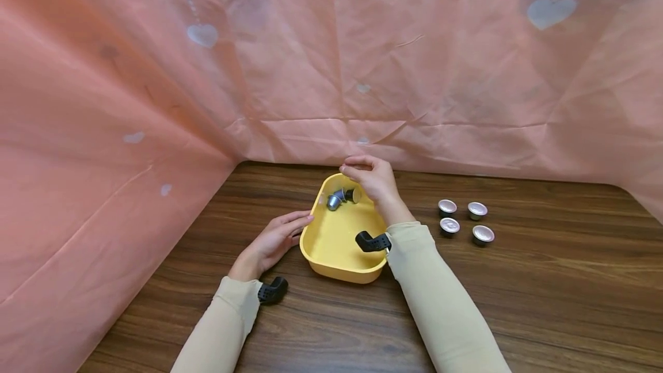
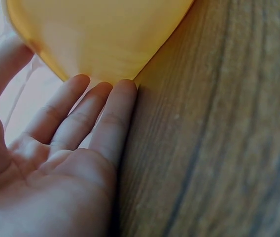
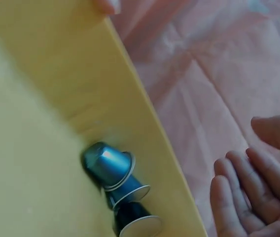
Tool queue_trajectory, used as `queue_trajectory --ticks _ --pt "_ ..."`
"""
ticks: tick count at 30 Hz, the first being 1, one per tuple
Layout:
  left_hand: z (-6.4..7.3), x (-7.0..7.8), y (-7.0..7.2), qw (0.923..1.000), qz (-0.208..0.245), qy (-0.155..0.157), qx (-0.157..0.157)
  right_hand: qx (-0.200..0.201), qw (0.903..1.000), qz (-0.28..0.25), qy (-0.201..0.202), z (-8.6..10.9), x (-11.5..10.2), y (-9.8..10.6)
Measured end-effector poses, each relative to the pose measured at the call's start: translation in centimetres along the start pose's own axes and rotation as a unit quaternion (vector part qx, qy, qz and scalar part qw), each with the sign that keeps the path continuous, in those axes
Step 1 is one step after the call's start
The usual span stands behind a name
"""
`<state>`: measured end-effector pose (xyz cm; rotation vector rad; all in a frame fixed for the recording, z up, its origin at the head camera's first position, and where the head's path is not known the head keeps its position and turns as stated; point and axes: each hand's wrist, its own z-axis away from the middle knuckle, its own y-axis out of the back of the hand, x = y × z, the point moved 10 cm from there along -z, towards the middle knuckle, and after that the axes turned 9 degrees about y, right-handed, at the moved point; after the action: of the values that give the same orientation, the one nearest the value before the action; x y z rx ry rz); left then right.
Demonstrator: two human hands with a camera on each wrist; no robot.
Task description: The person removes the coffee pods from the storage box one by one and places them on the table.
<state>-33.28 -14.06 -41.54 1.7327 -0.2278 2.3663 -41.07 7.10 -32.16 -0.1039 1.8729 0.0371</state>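
Observation:
A yellow plastic basin (image 1: 344,274) stands on the wooden table. Inside, at its far end, lie a light blue coffee capsule (image 1: 334,203), a darker blue capsule (image 3: 126,190) and a black capsule (image 3: 132,217), touching one another on their sides. My left hand (image 1: 277,240) rests its extended fingertips (image 2: 122,94) against the basin's left wall. Above the far right rim is my right hand (image 1: 377,183), its fingers loosely bent. In the right wrist view nothing shows between that hand's thumb and fingers.
Right of the basin, several coffee capsules stand lid up on the table, among them a near one (image 1: 483,236) and a far one (image 1: 447,207). A pink curtain (image 1: 393,91) with heart prints hangs behind the table and along its left side.

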Motion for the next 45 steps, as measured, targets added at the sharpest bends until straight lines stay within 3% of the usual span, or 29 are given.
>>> queue_trajectory --ticks 3,6,12,17,27,37,41,45 --pt "-0.1 0.0 -0.2 1.0 0.0 0.001 -0.001 0.0 0.9967 0.079 -0.022 0.0 0.4 0.1" --pt "-0.3 0.1 -0.3 1.0 0.002 0.001 -0.002 -0.006 0.9871 0.157 -0.033 0.0 0.5 0.2" --pt "-0.8 0.3 -0.5 1.0 0.005 0.0 -0.001 -0.039 0.9567 0.285 -0.047 -0.1 1.1 -0.2" --pt "-1.0 0.1 -0.3 0.9999 0.011 0.0 0.004 -0.067 0.9289 0.361 -0.05 -0.2 1.9 -1.0" --pt "-0.9 0.2 -0.4 0.9998 0.011 -0.014 -0.001 -0.082 0.8905 0.439 -0.086 -0.1 2.7 -2.0" --pt "-1.0 0.6 -0.8 0.9999 0.007 -0.012 -0.004 -0.069 0.8584 0.504 -0.065 -0.1 2.0 -2.1" --pt "-0.9 0.6 -0.8 0.9999 0.007 -0.01 -0.007 -0.086 0.8511 0.513 -0.072 0.0 2.3 -2.3" --pt "-0.9 0.5 -0.6 0.9999 0.009 -0.007 -0.001 -0.1 0.8533 0.506 -0.079 0.2 2.6 -2.4"
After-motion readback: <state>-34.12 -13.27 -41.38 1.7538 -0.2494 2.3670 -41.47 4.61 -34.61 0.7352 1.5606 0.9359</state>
